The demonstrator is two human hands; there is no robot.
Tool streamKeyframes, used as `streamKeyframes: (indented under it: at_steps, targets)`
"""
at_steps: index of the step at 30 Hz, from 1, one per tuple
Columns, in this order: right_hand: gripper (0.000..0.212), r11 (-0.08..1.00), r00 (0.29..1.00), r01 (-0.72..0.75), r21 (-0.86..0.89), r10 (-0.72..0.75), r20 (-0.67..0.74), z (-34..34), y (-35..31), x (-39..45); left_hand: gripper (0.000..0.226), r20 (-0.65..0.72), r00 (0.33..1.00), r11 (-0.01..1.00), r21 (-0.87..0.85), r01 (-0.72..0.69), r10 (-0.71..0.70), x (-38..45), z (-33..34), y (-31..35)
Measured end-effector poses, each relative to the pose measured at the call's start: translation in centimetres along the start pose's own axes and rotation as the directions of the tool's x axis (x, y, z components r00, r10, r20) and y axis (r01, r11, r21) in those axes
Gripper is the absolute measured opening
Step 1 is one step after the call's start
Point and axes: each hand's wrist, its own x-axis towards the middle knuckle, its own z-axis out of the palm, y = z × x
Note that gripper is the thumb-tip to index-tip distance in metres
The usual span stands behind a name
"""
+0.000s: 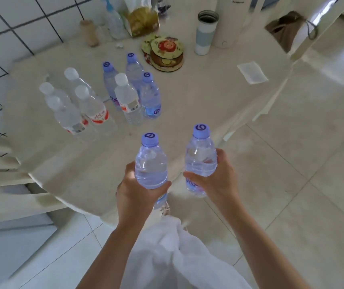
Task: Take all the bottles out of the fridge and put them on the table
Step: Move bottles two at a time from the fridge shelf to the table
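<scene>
My left hand [134, 192] grips a clear water bottle with a purple cap [150, 161], held upright over the near edge of the round pale table [198, 105]. My right hand [215, 178] grips a second purple-capped bottle [200, 155], also upright, just beyond the table's near right edge. Several bottles stand on the table: a group with white caps and red labels [77, 107] at the left, and a cluster of purple-capped ones [144, 92] with one white-capped bottle [127, 99] among them.
At the back of the table stand a stack of round floral coasters [166, 53], an open grey-and-white tumbler [204, 32], a tissue box [142, 19], a tall white appliance [229, 19] and a folded paper [252, 71]. A white chair [10, 188] is at the left, tiled floor at the right.
</scene>
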Motion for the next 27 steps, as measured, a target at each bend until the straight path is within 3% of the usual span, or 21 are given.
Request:
streamKeyframes:
  at_steps: [7, 12, 17, 22, 27]
  targets:
    - [0.064, 0.996, 0.996, 0.084, 0.013, -0.085, 0.040, 4.5, -3.5, 7.6, 0.064, -0.068, 0.997, 0.998, -0.044, 0.034, -0.037, 8.3, 0.4, -0.1]
    - [0.067, 0.993, 0.990, 0.119, 0.007, -0.120, 0.076, 6.9, -5.5, 12.0, 0.064, -0.104, 0.993, 0.985, -0.168, 0.038, -0.056, 13.1, 1.3, -0.2]
    - [0.053, 0.993, 0.985, 0.115, 0.021, -0.117, 0.125, 8.4, -7.2, 15.7, 0.069, -0.167, 0.983, 0.977, -0.208, 0.040, -0.076, 15.9, 3.0, 0.0]
    - [0.068, 0.968, 0.956, 0.246, 0.043, -0.250, 0.154, 9.5, -7.5, 17.9, 0.070, -0.223, 0.970, 0.974, -0.223, 0.048, -0.099, 17.4, 4.8, -0.1]
    - [0.056, 0.934, 0.913, 0.353, 0.055, -0.357, 0.198, 10.9, -7.3, 20.0, 0.075, -0.290, 0.938, 0.961, -0.252, 0.117, -0.191, 18.0, 6.5, -0.6]
